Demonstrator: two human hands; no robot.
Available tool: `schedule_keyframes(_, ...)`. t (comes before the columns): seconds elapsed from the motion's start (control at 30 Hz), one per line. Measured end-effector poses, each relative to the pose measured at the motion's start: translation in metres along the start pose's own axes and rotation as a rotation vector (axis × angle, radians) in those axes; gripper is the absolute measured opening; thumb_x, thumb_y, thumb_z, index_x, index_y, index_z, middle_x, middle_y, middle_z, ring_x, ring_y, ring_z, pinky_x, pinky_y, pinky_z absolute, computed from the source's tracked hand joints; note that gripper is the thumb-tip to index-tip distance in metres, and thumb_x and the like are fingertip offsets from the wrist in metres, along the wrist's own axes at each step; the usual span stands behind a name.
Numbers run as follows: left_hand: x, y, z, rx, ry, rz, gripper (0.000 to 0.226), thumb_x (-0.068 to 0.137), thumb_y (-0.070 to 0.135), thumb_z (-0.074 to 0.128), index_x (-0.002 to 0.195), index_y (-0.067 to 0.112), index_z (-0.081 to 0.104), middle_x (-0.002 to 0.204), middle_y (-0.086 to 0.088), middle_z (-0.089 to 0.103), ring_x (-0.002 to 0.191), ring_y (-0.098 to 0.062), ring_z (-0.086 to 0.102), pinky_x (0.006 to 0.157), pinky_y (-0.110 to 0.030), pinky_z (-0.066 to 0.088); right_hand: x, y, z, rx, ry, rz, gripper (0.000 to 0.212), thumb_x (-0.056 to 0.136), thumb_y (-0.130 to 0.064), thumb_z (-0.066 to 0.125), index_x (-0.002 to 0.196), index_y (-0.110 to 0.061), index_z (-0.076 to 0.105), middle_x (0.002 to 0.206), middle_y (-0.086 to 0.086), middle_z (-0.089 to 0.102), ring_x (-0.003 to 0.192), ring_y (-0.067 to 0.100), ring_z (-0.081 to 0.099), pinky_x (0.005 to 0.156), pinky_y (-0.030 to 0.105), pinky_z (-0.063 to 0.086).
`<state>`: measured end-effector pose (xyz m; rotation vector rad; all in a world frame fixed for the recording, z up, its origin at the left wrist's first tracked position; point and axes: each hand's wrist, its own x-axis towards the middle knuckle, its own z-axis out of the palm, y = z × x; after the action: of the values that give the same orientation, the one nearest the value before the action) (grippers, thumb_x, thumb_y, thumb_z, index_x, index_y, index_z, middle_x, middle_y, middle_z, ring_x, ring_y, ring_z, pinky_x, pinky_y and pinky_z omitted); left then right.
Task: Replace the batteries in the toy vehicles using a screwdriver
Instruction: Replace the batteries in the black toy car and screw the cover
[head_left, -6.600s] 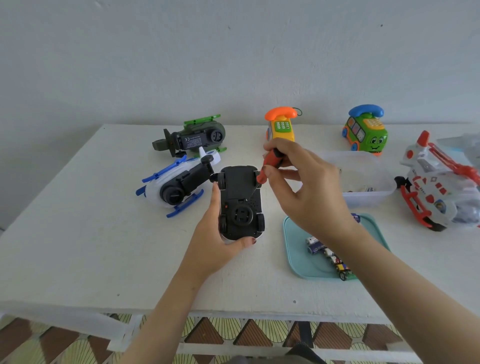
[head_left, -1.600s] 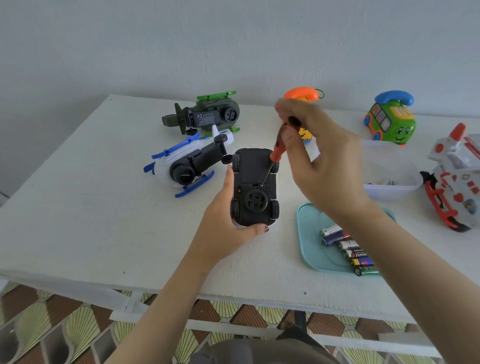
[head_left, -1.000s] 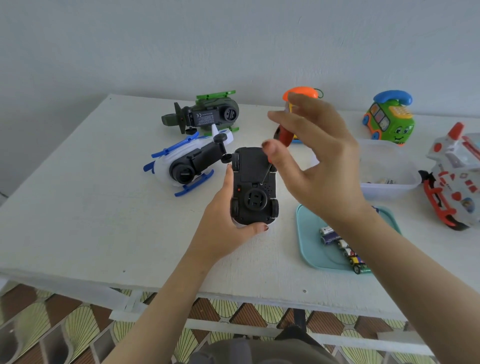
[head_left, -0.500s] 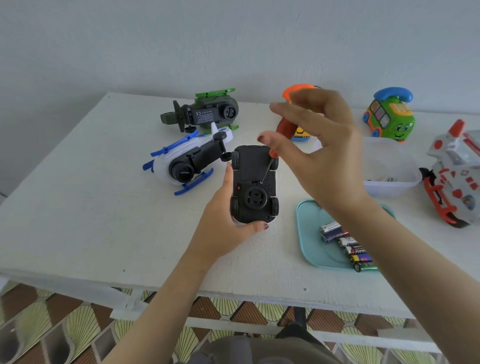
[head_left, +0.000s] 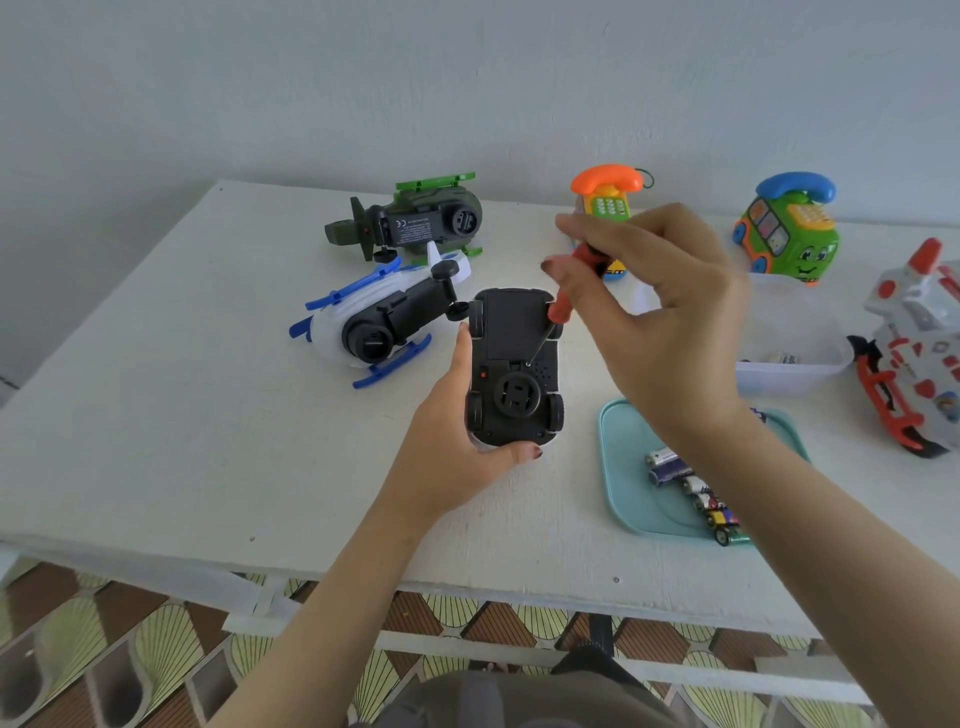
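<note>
Upturned toy car (head_left: 511, 364) on the surface (head_left: 208, 415), screwdriver (head_left: 561, 312) tip at its underside.
Fingers of the left hand (head_left: 452, 457) clasp the car; right hand (head_left: 660, 322) fingers pinch the red handle. The green helicopter (head_left: 421, 218) label reads CE; print on the batteries (head_left: 691, 488) is illegible.

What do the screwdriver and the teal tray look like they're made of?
Screwdriver: thin grey shaft looks metal; red-orange handle looks plastic, smooth and evenly coloured. Tray: probably plastic, matte teal, with moulded rounded corners and raised rim.
</note>
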<state>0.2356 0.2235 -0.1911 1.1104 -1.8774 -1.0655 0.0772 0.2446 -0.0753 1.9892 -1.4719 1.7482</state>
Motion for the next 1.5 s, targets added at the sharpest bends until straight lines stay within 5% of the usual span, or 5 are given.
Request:
schedule_keyframes(0.83, 0.002, -0.008, 0.001, 0.021, -0.009, 0.001, 0.118, 0.071, 0.018, 0.085, 0.143, 0.041, -0.005, 0.113, 0.047, 0.039, 0.106, 0.031, 0.039, 0.083, 0.008, 0.027, -0.009, 0.006, -0.011, -0.031, 0.039, -0.023, 0.018, 0.084, -0.008, 0.071, 0.101, -0.002, 0.070, 0.080, 0.004, 0.063, 0.084, -0.006, 0.053, 0.083, 0.014, 0.040)
schedule_keyframes(1.0, 0.004, -0.008, 0.002, 0.042, -0.018, 0.003, 0.124, 0.067, 0.020, 0.088, 0.142, 0.042, -0.008, 0.112, 0.047, 0.036, 0.103, 0.035, 0.036, 0.082, 0.010, 0.024, -0.012, 0.010, -0.014, 0.017, -0.054, -0.001, 0.024, 0.090, 0.002, 0.054, 0.112, 0.005, 0.063, 0.082, 0.012, 0.069, 0.095, 0.007, 0.062, 0.094, 0.030, 0.046)
schedule_keyframes(1.17, 0.007, -0.008, 0.005, 0.087, -0.026, -0.001, 0.136, 0.061, 0.027, 0.091, 0.152, 0.027, -0.010, 0.111, 0.050, 0.028, 0.097, 0.042, 0.028, 0.080, 0.013, 0.019, -0.015, 0.012, -0.015, -0.043, 0.020, -0.052, 0.030, 0.085, -0.011, 0.072, 0.113, -0.004, 0.066, 0.085, 0.000, 0.064, 0.093, -0.014, 0.045, 0.087, 0.010, 0.035)
schedule_keyframes(1.27, 0.006, -0.011, 0.006, 0.096, 0.009, 0.010, 0.132, 0.064, 0.028, 0.090, 0.152, 0.027, -0.008, 0.109, 0.046, 0.032, 0.096, 0.039, 0.031, 0.079, 0.013, 0.020, -0.015, 0.013, -0.014, -0.025, 0.034, -0.001, 0.030, 0.085, -0.004, 0.068, 0.115, -0.003, 0.064, 0.086, -0.020, 0.057, 0.091, -0.010, 0.050, 0.085, 0.015, 0.042)
schedule_keyframes(1.5, -0.001, -0.005, 0.003, 0.043, 0.095, 0.062, 0.103, 0.061, 0.036, 0.089, 0.142, 0.042, 0.025, 0.107, 0.046, 0.054, 0.107, 0.019, 0.051, 0.089, 0.002, 0.033, -0.009, 0.009, -0.017, 0.043, -0.030, 0.054, 0.027, 0.087, 0.003, 0.054, 0.113, 0.001, 0.061, 0.086, 0.005, 0.064, 0.083, 0.017, 0.065, 0.085, 0.023, 0.050)
